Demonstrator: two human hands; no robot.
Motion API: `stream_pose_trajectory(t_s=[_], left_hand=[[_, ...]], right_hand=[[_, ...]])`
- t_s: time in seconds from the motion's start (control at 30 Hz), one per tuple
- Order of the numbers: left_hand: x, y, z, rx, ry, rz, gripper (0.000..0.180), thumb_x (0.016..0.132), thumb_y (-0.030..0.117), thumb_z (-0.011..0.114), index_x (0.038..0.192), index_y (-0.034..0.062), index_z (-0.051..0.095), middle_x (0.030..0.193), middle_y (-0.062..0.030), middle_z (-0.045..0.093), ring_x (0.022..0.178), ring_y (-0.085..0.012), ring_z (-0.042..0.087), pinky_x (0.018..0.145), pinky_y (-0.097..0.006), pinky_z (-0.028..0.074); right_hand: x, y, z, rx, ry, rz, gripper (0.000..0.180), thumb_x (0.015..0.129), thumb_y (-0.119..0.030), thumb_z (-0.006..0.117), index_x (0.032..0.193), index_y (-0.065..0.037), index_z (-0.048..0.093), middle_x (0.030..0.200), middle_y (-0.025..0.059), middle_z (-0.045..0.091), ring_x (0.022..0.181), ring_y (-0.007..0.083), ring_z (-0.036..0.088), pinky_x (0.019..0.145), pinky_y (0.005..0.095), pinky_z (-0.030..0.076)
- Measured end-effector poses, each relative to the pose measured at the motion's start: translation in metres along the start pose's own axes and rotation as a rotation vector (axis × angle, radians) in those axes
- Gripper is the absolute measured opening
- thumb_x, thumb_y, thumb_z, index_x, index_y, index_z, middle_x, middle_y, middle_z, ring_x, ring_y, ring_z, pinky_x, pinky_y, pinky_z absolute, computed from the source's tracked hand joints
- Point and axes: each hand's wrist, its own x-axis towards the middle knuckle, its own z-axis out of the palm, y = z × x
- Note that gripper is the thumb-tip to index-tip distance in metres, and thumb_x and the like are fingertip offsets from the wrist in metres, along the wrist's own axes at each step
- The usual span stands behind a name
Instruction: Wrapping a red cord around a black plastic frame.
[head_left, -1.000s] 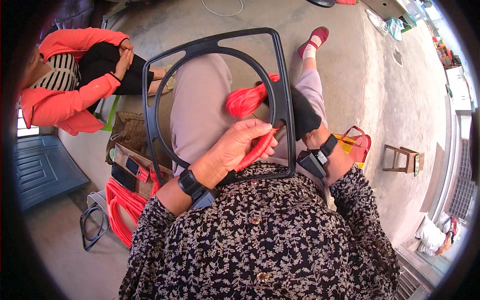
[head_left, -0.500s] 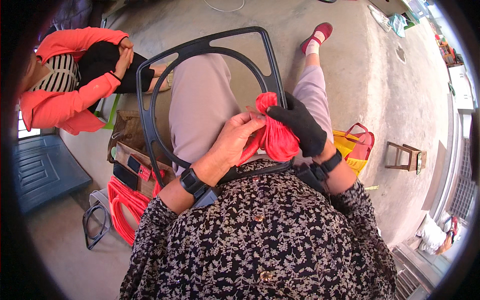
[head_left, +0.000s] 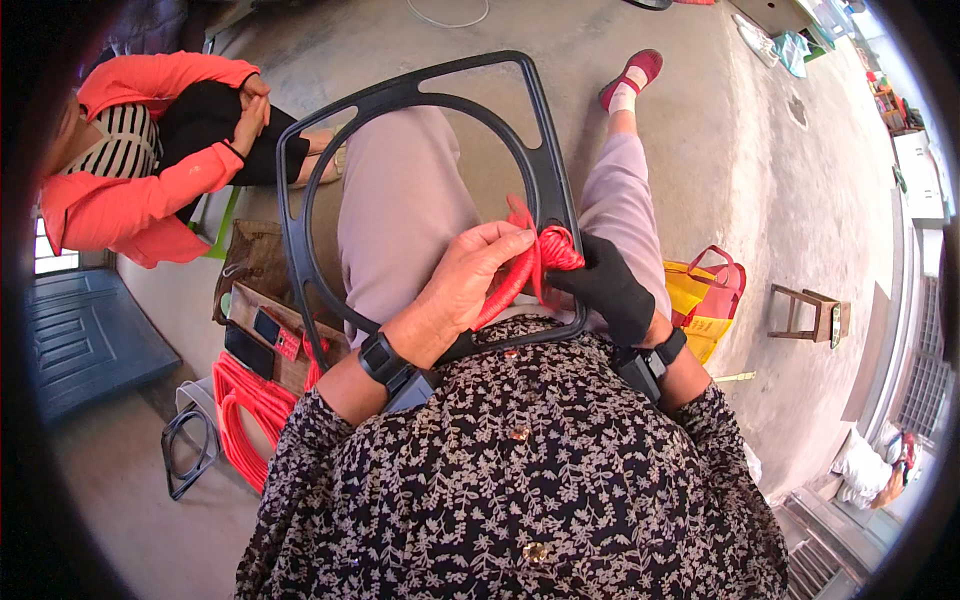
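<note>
A black plastic frame with a round ring inside it rests across my lap. Red strand covers the ring's lower right part as a wrapped section. My bare left hand pinches the red strand where it meets this wrapping, thumb and forefinger together. A short red tail stands up beside those fingertips. My right hand, in a black glove, closes around a bundle of red strand at the frame's right side. Only the bundle's gathered end shows; the glove and frame hide the rest.
At left, a wooden box holds a dark phone; red coils and a smaller black frame lie below it. A person in a coral jacket sits at upper left. Right: a yellow-red bag, a wooden stool.
The red bundle, spread wide above the frame before, is now drawn down and in, showing only its gathered end. My right hand has turned with it; my left hand stays nearly in place.
</note>
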Motion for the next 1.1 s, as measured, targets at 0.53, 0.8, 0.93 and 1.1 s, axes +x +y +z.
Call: stream_pose_trajectory(t_s=[0.53, 0.8, 0.93, 1.1], left_hand=[[-0.008, 0.008, 0.003, 0.211, -0.017, -0.014, 0.021, 0.09, 0.022, 0.052, 0.09, 0.002, 0.057, 0.074, -0.0054, 0.061, 0.06, -0.0107, 0.059, 0.053, -0.02, 0.048], [-0.005, 0.003, 0.003, 0.129, -0.039, -0.054, 0.02, 0.091, 0.022, 0.052, 0.088, 0.0026, 0.055, 0.074, -0.0084, 0.061, 0.057, -0.0134, 0.059, 0.052, -0.024, 0.05], [-0.003, 0.006, 0.005, 0.085, 0.031, -0.03, 0.016, 0.09, 0.019, 0.053, 0.088, 0.0036, 0.055, 0.072, -0.0105, 0.061, 0.056, -0.016, 0.06, 0.052, -0.026, 0.051], [-0.003, 0.016, 0.005, 0.164, 0.063, -0.082, 0.012, 0.088, 0.016, 0.053, 0.087, 0.0038, 0.055, 0.073, -0.0122, 0.062, 0.058, -0.0185, 0.061, 0.052, -0.028, 0.052]], right_hand=[[-0.03, 0.007, -0.066, -0.194, 0.135, 0.128, 0.031, 0.081, -0.018, 0.062, 0.104, 0.002, 0.056, 0.086, 0.0065, 0.062, 0.077, 0.0114, 0.058, 0.07, 0.0269, 0.048], [-0.051, 0.077, -0.148, 0.637, 0.535, 0.0, 0.036, 0.087, -0.035, 0.057, 0.102, -0.002, 0.058, 0.07, -0.0004, 0.051, 0.06, 0.0112, 0.052, 0.054, 0.0252, 0.044], [-0.031, 0.076, -0.139, 0.533, 0.597, -0.021, 0.033, 0.087, -0.032, 0.057, 0.105, -0.004, 0.058, 0.072, -0.0003, 0.055, 0.059, 0.0126, 0.052, 0.055, 0.0263, 0.044], [0.012, 0.03, -0.1, -0.222, 0.604, -0.184, 0.025, 0.081, -0.015, 0.063, 0.102, -0.002, 0.061, 0.091, 0.0048, 0.063, 0.08, 0.0111, 0.058, 0.071, 0.0245, 0.046]])
